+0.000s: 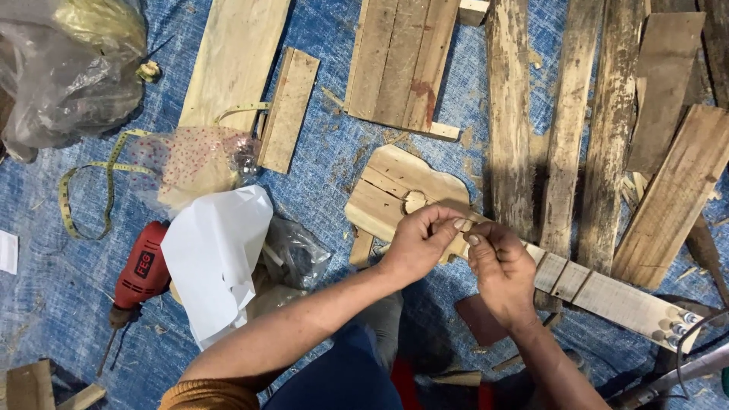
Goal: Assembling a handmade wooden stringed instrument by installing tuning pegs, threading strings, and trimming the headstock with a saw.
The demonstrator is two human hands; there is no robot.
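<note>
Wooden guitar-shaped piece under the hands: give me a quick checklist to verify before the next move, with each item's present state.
1. Both hands on the work: ok. Left hand and right hand meet over the neck of the wooden guitar-shaped piece.
2. What the fingertips pinch: cannot tell, too small to see.
3. Piece supported: ok, its body lies flat on the blue tarp.
4. Tuning pegs fitted at the head end: ok, several metal pegs show.
5. Red drill clear of the hands: ok, it lies apart at the person's left, untouched.
6. Measuring tape within sight: ok, loose on the tarp.
</note>
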